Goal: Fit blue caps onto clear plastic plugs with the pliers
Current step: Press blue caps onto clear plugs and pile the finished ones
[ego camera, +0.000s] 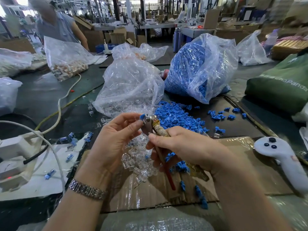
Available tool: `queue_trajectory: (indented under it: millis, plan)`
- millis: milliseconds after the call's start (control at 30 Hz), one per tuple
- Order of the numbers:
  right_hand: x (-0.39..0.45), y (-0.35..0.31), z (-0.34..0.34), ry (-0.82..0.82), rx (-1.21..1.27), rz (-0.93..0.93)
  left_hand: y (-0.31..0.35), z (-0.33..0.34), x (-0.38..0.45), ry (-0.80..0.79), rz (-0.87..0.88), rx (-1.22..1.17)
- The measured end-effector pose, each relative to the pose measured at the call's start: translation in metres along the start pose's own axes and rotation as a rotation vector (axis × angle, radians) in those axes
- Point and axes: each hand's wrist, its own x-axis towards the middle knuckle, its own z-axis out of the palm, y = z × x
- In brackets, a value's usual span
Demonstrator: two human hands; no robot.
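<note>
Nearest, a cardboard sheet [233, 180] under film carries a heap of clear plugs [140, 162] and scattered blue caps [180, 165].

Above it, left hand [115, 139], metal watch [87, 191] at the wrist: fingers curled, thumb and forefinger pinching one blue cap [142, 116] against the head of the pliers [150, 125]. Whether a plug sits under that cap cannot be told.

Right hand [185, 144]: fingers clenched round the pliers' wrapped handles, thumb along the top; a red handle end [170, 179] sticks out below the palm. Jaws appear closed on the cap.

Right of the sheet, a white controller [276, 154] with dark buttons lies on its side.

Left, a white power strip [15, 155] with cables [55, 152]; several finished blue-and-clear pieces [71, 139] lie beside it on white paper.

Middle distance, a loose pile of blue caps [176, 114] spreads over the dark table [41, 95], touching the mouth of a clear bag of plugs [131, 85]. Just right of it stands a bag of blue caps [200, 67]. A green bag [280, 87] rests at the far right.

Further back, more clear bags [65, 59], and a person [56, 25] standing at the table's far left. Beyond, cardboard boxes [211, 19] and benches, blurred.
</note>
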Motion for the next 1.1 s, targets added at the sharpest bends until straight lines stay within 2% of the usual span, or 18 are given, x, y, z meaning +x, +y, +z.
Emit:
queue_trajectory:
  millis: [267, 600, 733, 800, 900, 967, 1033, 1100]
  plan:
    - [-0.003, -0.004, 0.005, 0.026, -0.008, 0.004, -0.003, -0.004, 0.001, 0.018, 0.046, 0.141]
    - [0.002, -0.009, 0.019, 0.118, 0.005, -0.013, -0.007, -0.011, 0.007, 0.035, 0.064, 0.079]
    - [0.003, -0.008, 0.004, 0.111, -0.092, 0.003, -0.009, -0.022, 0.01, 0.084, 0.124, 0.211]
    - [0.005, -0.003, -0.01, 0.212, -0.146, 0.012, -0.007, -0.036, 0.012, 0.257, 0.138, 0.368]
    - [0.011, 0.01, -0.032, 0.455, -0.335, 0.025, -0.003, -0.059, 0.015, 0.654, 0.153, 0.827]
    - [0.018, 0.019, -0.039, 0.526, -0.466, 0.07, 0.002, -0.062, 0.015, 0.8, 0.141, 1.054]
    - [0.025, 0.025, -0.039, 0.557, -0.604, 0.118, 0.002, -0.056, 0.012, 0.783, 0.161, 1.194]
    - [0.031, 0.028, -0.035, 0.578, -0.703, 0.149, -0.002, -0.045, 0.009, 0.612, 0.227, 1.202]
